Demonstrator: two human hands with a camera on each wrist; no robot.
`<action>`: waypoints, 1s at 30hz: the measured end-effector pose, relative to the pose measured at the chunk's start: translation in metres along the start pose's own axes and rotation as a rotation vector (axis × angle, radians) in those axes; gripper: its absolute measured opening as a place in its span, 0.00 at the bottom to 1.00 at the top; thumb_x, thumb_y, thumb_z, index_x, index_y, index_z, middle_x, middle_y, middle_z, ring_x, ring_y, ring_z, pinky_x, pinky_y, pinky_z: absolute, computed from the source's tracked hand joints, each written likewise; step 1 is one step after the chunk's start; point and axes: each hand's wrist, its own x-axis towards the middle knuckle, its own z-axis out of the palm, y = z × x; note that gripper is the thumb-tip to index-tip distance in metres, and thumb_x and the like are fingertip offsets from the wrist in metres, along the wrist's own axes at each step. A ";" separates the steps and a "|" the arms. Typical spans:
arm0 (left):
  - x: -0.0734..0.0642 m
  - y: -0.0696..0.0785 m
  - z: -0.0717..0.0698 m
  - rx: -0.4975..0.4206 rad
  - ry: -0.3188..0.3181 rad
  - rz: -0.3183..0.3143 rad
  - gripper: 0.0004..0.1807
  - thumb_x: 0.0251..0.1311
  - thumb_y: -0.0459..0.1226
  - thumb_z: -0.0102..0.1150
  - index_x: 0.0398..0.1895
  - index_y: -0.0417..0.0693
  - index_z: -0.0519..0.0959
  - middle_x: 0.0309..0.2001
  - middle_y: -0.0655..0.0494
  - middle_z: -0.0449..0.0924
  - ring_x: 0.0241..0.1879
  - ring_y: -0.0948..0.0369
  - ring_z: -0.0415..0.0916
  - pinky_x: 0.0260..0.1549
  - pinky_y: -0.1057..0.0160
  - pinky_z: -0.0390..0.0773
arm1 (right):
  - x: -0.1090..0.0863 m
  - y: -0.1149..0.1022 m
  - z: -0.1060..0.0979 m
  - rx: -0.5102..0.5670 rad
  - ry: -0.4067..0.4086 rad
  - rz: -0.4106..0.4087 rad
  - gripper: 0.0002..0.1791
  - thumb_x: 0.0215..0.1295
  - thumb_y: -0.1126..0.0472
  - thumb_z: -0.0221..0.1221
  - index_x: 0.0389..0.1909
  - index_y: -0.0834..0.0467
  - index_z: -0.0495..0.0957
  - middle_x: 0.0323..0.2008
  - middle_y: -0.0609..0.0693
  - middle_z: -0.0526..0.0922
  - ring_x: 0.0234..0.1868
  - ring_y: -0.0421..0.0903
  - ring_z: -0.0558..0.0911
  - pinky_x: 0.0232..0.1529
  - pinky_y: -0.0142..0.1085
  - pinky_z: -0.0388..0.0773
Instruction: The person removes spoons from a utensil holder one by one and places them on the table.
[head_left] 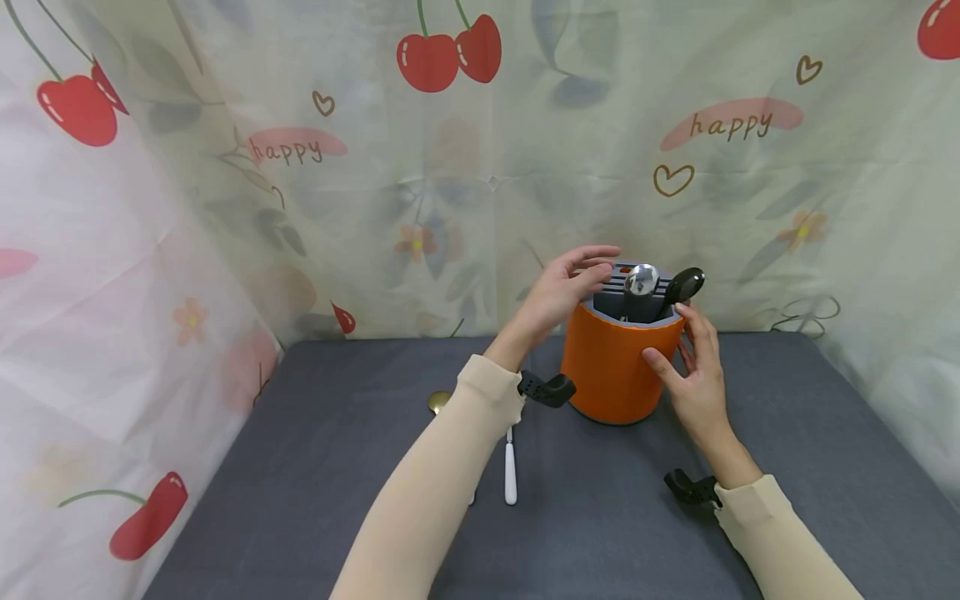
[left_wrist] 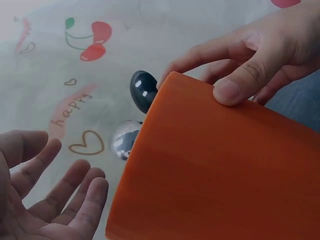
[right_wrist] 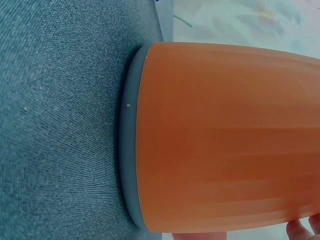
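Note:
An orange utensil holder [head_left: 622,367] with a slotted grey top stands upright on the table, seen from the side in the right wrist view. Out of its front opening rise a silver spoon head [head_left: 642,282] and a black spoon head [head_left: 684,285]. My right hand [head_left: 697,379] grips the holder's right side near the rim, thumb [left_wrist: 230,92] on the orange wall and fingers round the far side. At the rim's upper left is my left hand [head_left: 566,287], its fingers loosely bent. The left wrist view shows nothing in that hand [left_wrist: 55,195], palm toward the holder.
On the dark grey tabletop [head_left: 337,467], a gold spoon bowl [head_left: 439,402] and a white handle [head_left: 511,475] lie left of the holder, partly hidden by my left sleeve [head_left: 435,475]. A cherry-print curtain [head_left: 360,233] hangs close behind the table.

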 end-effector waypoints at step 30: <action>0.032 -0.006 0.049 0.610 0.105 -0.020 0.23 0.68 0.33 0.68 0.65 0.57 0.82 0.54 0.56 0.78 0.49 0.65 0.79 0.45 0.75 0.79 | 0.000 0.001 0.000 0.001 -0.004 -0.013 0.39 0.68 0.76 0.63 0.78 0.59 0.62 0.77 0.57 0.58 0.75 0.48 0.62 0.77 0.59 0.56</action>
